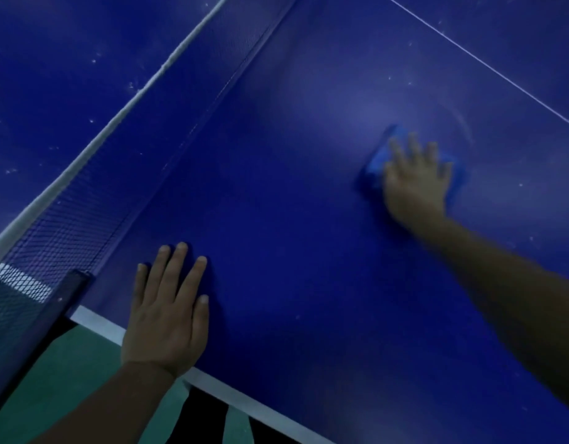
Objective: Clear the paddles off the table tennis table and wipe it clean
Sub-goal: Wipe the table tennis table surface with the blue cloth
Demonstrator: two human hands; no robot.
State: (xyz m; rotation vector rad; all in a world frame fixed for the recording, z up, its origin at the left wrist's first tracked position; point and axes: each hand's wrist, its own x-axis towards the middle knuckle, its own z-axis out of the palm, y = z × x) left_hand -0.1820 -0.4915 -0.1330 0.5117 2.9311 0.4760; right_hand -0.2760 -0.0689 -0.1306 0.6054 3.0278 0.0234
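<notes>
1. The right hand (416, 177) lies flat with its fingers spread, pressing a blue cloth (377, 165) against the desk (292, 219). The arm reaches out nearly straight from the lower right. Hand and cloth are blurred.
2. The left hand (167, 312) lies palm down, fingers straight and slightly fanned, holding nothing. Its heel sits on the white border stripe (94, 320) at the desk's near edge, and its fingertips point toward the net.
3. The cloth is a soft, folded pad, brighter blue than the desk. It shows to the left of the right hand and past its far side.
4. Between the two hands runs a broad stretch of smooth, matte, dark blue surface. A thin white line (488, 64) crosses the desk beyond the cloth.
5. The net (94, 187), dark mesh topped by a white tape, runs diagonally just left of the left hand. Its dark post (36, 334) clamps at the desk's edge.
6. The half beyond the net shows pale specks and smudges.
7. Below the near edge lies green floor (65, 373).
</notes>
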